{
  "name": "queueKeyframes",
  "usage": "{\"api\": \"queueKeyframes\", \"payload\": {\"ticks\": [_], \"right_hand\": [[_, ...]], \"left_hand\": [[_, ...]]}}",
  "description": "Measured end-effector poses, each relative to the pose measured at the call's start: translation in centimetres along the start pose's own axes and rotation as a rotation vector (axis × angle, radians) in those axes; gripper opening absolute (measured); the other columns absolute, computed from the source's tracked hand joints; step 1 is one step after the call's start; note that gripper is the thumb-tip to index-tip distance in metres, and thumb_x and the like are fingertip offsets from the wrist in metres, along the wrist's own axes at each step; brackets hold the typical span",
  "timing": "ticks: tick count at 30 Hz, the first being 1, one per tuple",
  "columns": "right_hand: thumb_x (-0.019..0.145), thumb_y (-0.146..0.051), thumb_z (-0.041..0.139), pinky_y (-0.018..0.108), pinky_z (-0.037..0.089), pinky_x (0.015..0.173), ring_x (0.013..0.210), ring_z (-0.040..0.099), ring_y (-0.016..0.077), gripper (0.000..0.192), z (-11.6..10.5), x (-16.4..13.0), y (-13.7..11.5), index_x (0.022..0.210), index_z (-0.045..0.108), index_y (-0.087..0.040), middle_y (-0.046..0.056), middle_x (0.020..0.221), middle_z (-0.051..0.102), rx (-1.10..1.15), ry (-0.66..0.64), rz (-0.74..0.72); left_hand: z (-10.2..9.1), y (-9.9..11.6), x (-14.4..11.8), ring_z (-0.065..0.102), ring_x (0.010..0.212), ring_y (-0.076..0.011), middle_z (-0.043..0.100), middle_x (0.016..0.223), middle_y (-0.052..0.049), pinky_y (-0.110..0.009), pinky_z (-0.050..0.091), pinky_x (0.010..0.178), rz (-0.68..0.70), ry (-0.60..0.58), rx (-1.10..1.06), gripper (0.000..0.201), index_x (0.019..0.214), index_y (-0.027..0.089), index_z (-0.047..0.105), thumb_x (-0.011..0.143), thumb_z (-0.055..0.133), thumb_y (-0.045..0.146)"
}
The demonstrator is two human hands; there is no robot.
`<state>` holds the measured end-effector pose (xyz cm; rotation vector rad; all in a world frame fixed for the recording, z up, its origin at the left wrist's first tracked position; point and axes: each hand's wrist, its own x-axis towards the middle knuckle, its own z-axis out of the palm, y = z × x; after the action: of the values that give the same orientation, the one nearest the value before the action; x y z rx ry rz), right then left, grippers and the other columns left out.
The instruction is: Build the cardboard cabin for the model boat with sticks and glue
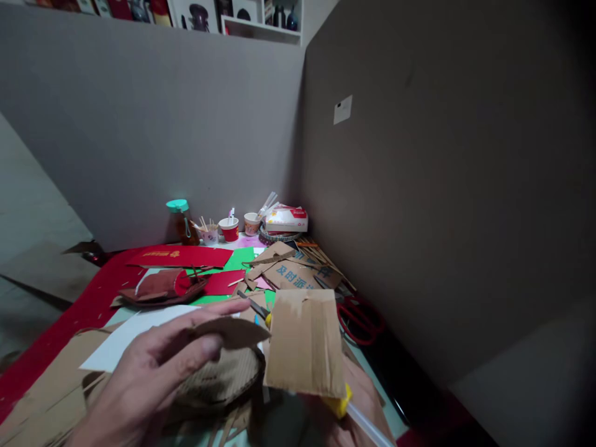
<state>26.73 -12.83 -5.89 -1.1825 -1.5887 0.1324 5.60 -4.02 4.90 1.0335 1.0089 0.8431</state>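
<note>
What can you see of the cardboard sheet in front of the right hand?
The cardboard sheet is a brown, roughly rectangular corrugated piece, held upright and slightly tilted, facing the camera. Its top edge is ragged, with a small notch near the middle; the surface shows faint creases. It hides most of the right hand, which seems to hold it from behind at the lower edge, beside a yellow tool part. Its left edge sits close to the curved cardboard piece in the left hand.

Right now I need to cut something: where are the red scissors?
The red scissors lie on the table's right side by the grey partition, just beyond the cardboard piece.
</note>
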Motion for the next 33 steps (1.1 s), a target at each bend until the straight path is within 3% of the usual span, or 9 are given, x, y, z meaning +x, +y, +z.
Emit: {"api": "queueKeyframes", "payload": {"ticks": [3,5,7,10,13,21,24,27,33], "right_hand": [[0.095,-0.019,0.056,0.029,0.053,0.068,0.076,0.066,0.02,0.006,-0.4,-0.5,0.7,0.097,0.057,-0.024,0.003,0.087,0.065,0.03,-0.05,-0.016],[0.091,-0.017,0.056,0.028,0.053,0.068,0.074,0.065,0.0196,0.009,-0.5,-0.8,1.0,0.097,0.057,-0.024,0.003,0.087,0.065,0.059,-0.1,-0.019],[0.089,-0.017,0.055,0.029,0.056,0.072,0.074,0.066,0.0195,0.013,-0.4,-1.1,1.2,0.1,0.056,-0.024,0.004,0.089,0.066,0.093,-0.135,-0.013],[0.094,-0.025,0.053,0.03,0.058,0.077,0.082,0.07,0.0213,0.013,0.0,-1.4,1.3,0.105,0.058,-0.024,0.007,0.097,0.069,0.136,-0.125,-0.004],[0.1,-0.04,0.05,0.029,0.057,0.074,0.085,0.072,0.0226,0.023,0.6,-1.7,1.7,0.111,0.063,-0.025,0.01,0.099,0.073,0.147,-0.071,0.015],[0.097,-0.054,0.068,0.027,0.054,0.067,0.08,0.073,0.0217,0.034,0.7,-2.0,3.2,0.114,0.071,-0.025,0.007,0.092,0.074,0.091,-0.036,0.135],[0.093,-0.057,0.072,0.027,0.056,0.074,0.087,0.074,0.0223,0.039,-1.2,-2.0,3.0,0.121,0.071,-0.029,0.005,0.098,0.076,0.074,-0.105,0.18],[0.096,-0.056,0.069,0.023,0.056,0.074,0.094,0.075,0.0204,0.031,-3.3,-1.3,2.1,0.12,0.072,-0.036,0.001,0.101,0.077,0.089,-0.258,0.25],[0.104,-0.05,0.057,0.024,0.055,0.089,0.104,0.072,0.0183,0.026,-4.6,1.7,0.3,0.112,0.074,-0.032,0.001,0.112,0.076,0.23,-0.376,0.128]], "left_hand": [[0.9,2.2,1.9,0.079,0.091,-0.026,0.085,0.096,-0.002,-0.029,0.063,0.077,0.072,-0.2,0.191,0.041,0.104,0.031,0.086,0.07,0.092,0.054],[1.8,3.4,3.6,0.075,0.106,-0.0241,0.084,0.11,0.0,-0.026,0.057,0.086,0.137,-0.284,0.444,0.029,0.101,0.032,0.086,0.078,0.088,0.05],[3.0,4.4,5.2,0.066,0.125,-0.025,0.075,0.136,0.0,-0.027,0.051,0.096,0.177,-0.512,0.608,0.023,0.098,0.03,0.086,0.084,0.083,0.049],[5.2,5.2,6.9,0.069,0.093,-0.0206,0.08,0.1,-0.003,-0.027,0.051,0.081,0.113,-0.717,0.68,0.026,0.091,0.024,0.085,0.079,0.085,0.047],[6.7,5.2,7.8,0.059,0.07,-0.0143,0.067,0.07,0.001,-0.023,0.044,0.066,0.064,-0.795,0.735,0.026,0.074,0.018,0.079,0.078,0.086,0.043],[8.0,5.3,10.3,0.06,0.066,-0.0103,0.07,0.071,0.003,-0.018,0.045,0.063,0.037,-0.826,0.695,0.018,0.08,0.02,0.08,0.087,0.081,0.036],[8.1,5.5,11.9,0.075,0.089,-0.0172,0.084,0.098,-0.003,-0.023,0.055,0.079,-0.05,-0.937,0.642,0.016,0.09,0.022,0.083,0.084,0.084,0.037],[8.4,4.6,13.4,0.071,0.126,-0.0337,0.079,0.134,-0.008,-0.042,0.053,0.108,-0.19,-1.147,0.573,0.023,0.076,0.022,0.082,0.07,0.094,0.041],[9.9,2.5,14.2,0.077,0.115,-0.0324,0.08,0.13,-0.013,-0.045,0.054,0.104,-0.312,-1.338,0.636,0.034,0.082,0.021,0.083,0.076,0.09,0.053]]}}
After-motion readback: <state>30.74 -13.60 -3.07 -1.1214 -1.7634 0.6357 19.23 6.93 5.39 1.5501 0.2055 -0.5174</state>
